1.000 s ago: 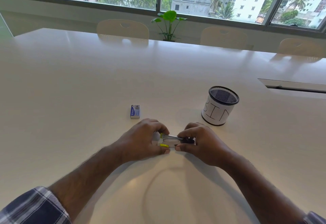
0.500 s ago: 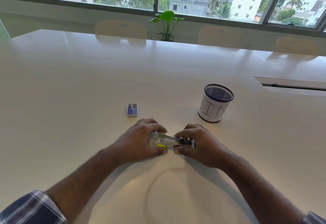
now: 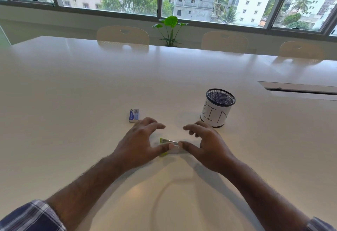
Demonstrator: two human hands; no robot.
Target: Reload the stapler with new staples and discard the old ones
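A small stapler point(image 3: 168, 142) with yellow-green trim and a metal top lies on the white table point(image 3: 73, 94), between my two hands. My left hand point(image 3: 140, 143) hovers over its left end with fingers spread and curled; the thumb rests on the stapler's near side. My right hand point(image 3: 204, 144) is on the right, fingers lifted apart, its thumb tip meeting the left thumb at the stapler. A small blue staple box point(image 3: 134, 115) lies just beyond my left hand. A black mesh cup labelled BIN point(image 3: 218, 110) stands beyond my right hand.
Three pale chairs point(image 3: 123, 35) stand along the table's far side, with a green plant point(image 3: 170, 28) behind them under the windows. A cable slot point(image 3: 299, 89) is recessed in the table at the far right.
Both hands have let go their grip on the stapler and spread their fingers, lifting off it; only the thumbs stay at it. The stapler lies flat on the table.
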